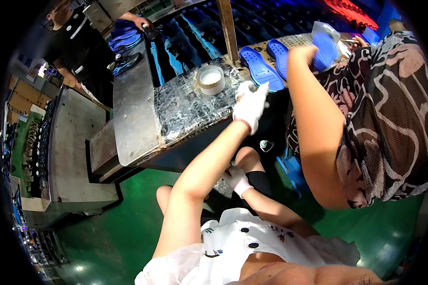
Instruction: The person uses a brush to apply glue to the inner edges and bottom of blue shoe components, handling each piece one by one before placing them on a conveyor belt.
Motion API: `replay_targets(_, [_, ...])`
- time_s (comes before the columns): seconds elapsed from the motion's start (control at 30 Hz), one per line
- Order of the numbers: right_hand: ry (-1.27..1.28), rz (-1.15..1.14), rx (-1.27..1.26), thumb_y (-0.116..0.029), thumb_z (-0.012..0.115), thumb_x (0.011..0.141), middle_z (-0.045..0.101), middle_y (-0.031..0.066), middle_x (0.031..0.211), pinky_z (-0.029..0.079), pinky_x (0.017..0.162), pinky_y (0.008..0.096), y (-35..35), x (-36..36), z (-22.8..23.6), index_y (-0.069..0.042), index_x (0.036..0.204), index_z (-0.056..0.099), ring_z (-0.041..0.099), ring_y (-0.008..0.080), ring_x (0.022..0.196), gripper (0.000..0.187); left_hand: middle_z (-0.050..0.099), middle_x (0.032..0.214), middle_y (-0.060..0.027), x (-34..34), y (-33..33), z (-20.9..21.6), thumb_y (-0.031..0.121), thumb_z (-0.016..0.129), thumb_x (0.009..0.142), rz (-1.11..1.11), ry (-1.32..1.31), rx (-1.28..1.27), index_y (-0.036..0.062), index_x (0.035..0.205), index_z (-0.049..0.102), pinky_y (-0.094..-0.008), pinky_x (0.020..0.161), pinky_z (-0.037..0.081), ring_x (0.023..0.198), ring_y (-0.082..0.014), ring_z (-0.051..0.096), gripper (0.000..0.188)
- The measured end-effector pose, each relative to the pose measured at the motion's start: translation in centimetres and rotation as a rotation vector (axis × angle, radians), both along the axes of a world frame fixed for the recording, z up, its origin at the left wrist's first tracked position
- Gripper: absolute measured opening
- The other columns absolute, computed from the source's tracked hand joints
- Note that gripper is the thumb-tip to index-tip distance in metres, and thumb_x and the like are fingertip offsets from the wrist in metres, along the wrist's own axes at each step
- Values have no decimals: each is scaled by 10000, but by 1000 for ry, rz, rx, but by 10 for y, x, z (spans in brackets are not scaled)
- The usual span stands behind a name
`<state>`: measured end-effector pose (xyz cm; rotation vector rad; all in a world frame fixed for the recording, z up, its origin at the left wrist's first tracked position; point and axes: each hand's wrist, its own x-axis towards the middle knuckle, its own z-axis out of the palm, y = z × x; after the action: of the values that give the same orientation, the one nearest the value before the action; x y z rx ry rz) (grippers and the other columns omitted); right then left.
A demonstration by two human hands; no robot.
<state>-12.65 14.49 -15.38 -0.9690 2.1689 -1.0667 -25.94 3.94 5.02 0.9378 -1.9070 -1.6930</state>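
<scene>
My left hand (250, 107), in a white glove, reaches over the table's near edge. Its fingers close at the near end of a blue shoe sole (259, 66) with small holes at its toe. A second blue sole (278, 56) lies just right of it. Down between my knees is my right hand (237, 180), also gloved in white. Its fingers look curled, and what they hold, if anything, is hidden. Left of my left hand stands a round tub (210, 80) with white contents, on the plastic-wrapped tabletop (183, 107).
A co-worker's bare arm (314, 114) crosses close on my right, the hand by a blurred blue sole (325, 51). Behind the table runs a conveyor (195, 35) carrying dark and blue shoe parts. Another person in black (83, 47) stands far left. A post (227, 31) rises at the table's back.
</scene>
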Motion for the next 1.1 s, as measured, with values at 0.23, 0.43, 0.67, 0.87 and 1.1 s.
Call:
replay_targets(0.23, [-123, -60, -57, -346, 618, 850, 670, 208, 912, 509, 758, 441, 7, 6, 31, -90, 968, 678, 652, 366, 861, 289, 588, 665, -28, 171, 9, -41, 331, 598, 930, -2, 35, 507, 54, 833, 618, -223, 460, 430, 518, -81, 524, 294])
replay_targets(0.43, [-223, -11, -227, -304, 588, 898, 681, 164, 961, 505, 799, 389, 0, 16, 11, -106, 1048, 654, 659, 305, 917, 257, 601, 689, -38, 309, 0, -149, 426, 543, 926, 653, -84, 215, 59, 782, 614, -265, 454, 416, 501, -126, 520, 401])
replay_targets(0.67, [-252, 50, -266, -205, 549, 930, 672, 162, 1015, 489, 835, 361, -11, 38, 17, -85, 1153, 596, 645, 293, 962, 258, 604, 703, -52, 341, -10, -192, 383, 542, 948, 447, -207, 293, 15, 806, 584, -247, 471, 454, 530, -118, 547, 397])
replay_targets(0.87, [-132, 140, -198, -215, 526, 943, 666, 144, 1068, 488, 888, 355, -11, 46, 24, -89, 1193, 581, 645, 276, 997, 285, 629, 708, -68, 344, -12, -227, 376, 604, 915, 389, -375, 276, 0, 852, 630, -286, 473, 476, 524, -149, 575, 382])
replay_targets(1.1, [-91, 151, -159, -275, 513, 930, 662, 162, 1084, 476, 925, 387, -5, 43, 23, -145, 1189, 584, 627, 320, 1037, 299, 635, 744, -91, 324, 9, -203, 350, 600, 910, 379, -367, 263, 13, 939, 608, -308, 464, 465, 552, -162, 570, 338])
